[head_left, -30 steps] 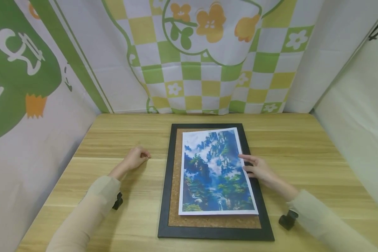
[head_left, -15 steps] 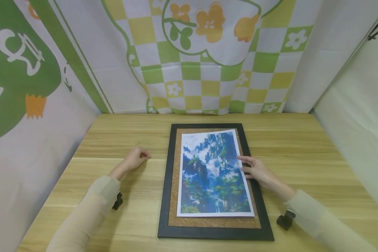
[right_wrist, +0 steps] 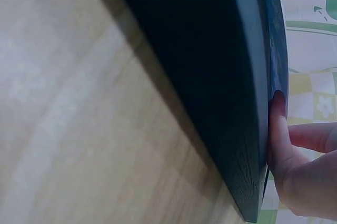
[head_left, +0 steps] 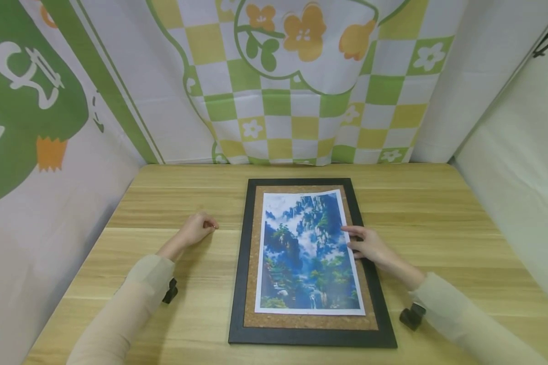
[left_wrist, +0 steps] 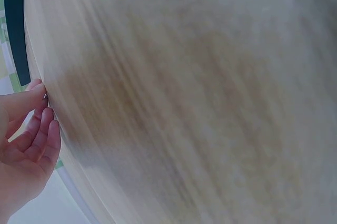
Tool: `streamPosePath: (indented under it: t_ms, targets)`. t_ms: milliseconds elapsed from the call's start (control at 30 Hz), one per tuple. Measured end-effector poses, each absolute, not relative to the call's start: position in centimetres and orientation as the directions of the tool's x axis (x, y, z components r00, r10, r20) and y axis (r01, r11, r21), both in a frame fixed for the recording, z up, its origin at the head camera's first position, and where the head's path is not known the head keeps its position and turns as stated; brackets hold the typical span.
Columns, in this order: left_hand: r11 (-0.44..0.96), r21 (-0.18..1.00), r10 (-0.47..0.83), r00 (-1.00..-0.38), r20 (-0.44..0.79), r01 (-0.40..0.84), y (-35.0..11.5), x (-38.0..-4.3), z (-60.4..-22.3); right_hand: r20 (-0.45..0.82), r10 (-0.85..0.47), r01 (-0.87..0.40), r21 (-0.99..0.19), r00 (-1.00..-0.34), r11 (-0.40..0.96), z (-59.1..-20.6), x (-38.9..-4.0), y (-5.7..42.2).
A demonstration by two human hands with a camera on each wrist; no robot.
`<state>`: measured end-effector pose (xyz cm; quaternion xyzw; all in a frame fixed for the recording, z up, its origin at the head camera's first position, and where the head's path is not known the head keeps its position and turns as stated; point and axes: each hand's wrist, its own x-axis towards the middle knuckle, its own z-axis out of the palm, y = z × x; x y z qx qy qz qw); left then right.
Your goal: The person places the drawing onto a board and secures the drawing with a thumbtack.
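Note:
A printed landscape picture (head_left: 308, 253) with a white border lies over the cork panel (head_left: 315, 320) of a black frame, slightly askew. Fingers of my right hand (head_left: 369, 247) reach fairly straight over the picture's right edge and touch it. In the right wrist view the right hand (right_wrist: 303, 166) has a fingertip on the picture (right_wrist: 277, 50), just inside the black border (right_wrist: 210, 77). My left hand (head_left: 196, 229) stays left of the frame, low over the table. Between its thumb and finger, the left wrist view shows a tiny shiny metal piece (left_wrist: 46, 97) pinched, mostly hidden.
The black frame (head_left: 312, 337) lies flat on a wood-grain table (head_left: 438, 213). A green and yellow checked cloth (head_left: 292, 116) hangs behind the table, with pale fabric walls on both sides. A black device (head_left: 412, 316) is worn at the right wrist.
My right hand has shifted slightly left, and the picture has slid left and a little toward me, straightening within the frame. The left hand has stayed in place.

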<state>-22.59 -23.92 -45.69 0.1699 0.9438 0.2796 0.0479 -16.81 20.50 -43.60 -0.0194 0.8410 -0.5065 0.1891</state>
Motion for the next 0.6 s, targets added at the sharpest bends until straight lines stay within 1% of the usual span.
streamPosePath:
  t_ms: [333,600]
  targets:
    - [0.788,0.547,0.343,-0.939,-0.01,0.282,-23.98,-22.64,-45.66,-0.288,-0.242,0.13,-0.849,-0.927,0.512,-43.07,-16.94,20.23]
    - [0.792,0.541,0.347,-0.938,-0.013,0.285,-23.93,-22.53,-45.6,-0.205,-0.311,0.017,-0.857,-0.928,0.515,-42.9,-16.86,20.64]
